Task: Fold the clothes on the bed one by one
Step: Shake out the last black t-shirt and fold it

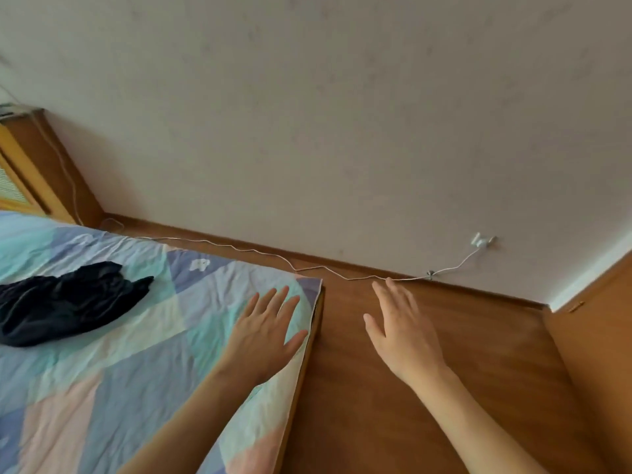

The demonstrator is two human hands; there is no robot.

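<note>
Fingers straight on both – left hand (263,336) spread flat over the bed (102,388) corner, right hand (403,333) open above the wood floor (444,388), holding nothing – dark crumpled garment (65,302) lies on the bed, well left of both hands

Soft, even daylight, faint shadows, slight overall blur, and wide-angle bending of lines toward the edges.

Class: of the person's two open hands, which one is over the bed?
The left hand, over the patchwork bedsheet; the right hand is over the wooden floor.
</note>
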